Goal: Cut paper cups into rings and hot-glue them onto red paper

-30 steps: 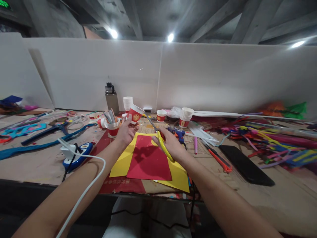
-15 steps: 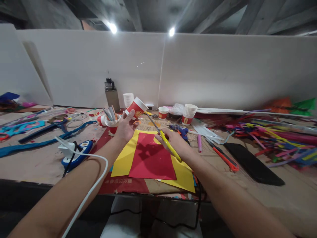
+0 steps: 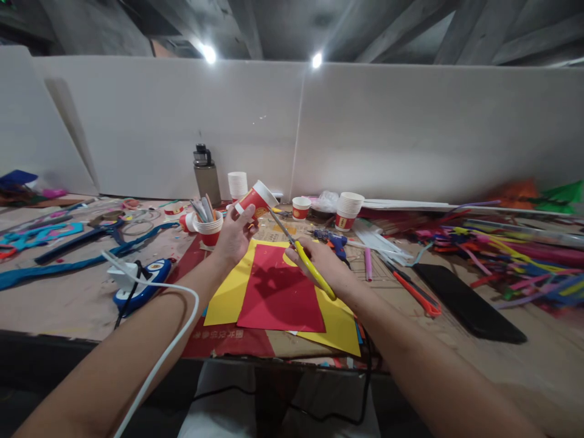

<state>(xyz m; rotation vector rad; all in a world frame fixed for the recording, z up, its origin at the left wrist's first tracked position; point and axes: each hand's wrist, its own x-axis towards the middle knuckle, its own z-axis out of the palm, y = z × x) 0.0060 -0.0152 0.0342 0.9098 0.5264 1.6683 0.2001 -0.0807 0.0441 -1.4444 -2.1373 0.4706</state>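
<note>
My left hand (image 3: 237,234) is closed around a red and white paper cup (image 3: 256,201), tilted with its white rim up to the right. In my right hand (image 3: 314,258) is a pair of scissors (image 3: 314,267) with yellow handles. Its blades point up and left, their tips beside the cup; whether they touch it I cannot tell. Below both hands a red sheet of paper (image 3: 280,298) lies over yellow sheets (image 3: 223,298), with shadows of the hands across it.
Left are a cup of strips (image 3: 208,231), a blue power strip (image 3: 143,289) and a white cable (image 3: 177,340) across my left forearm. Right are stacked cups (image 3: 349,210), a blue glue gun (image 3: 336,243), a red-handled cutter (image 3: 417,295), a black phone (image 3: 469,304) and colourful pipe cleaners (image 3: 524,261).
The cup in my left hand has shifted slightly to the right and tilted further over. The scissors in my right hand have hardly moved.
</note>
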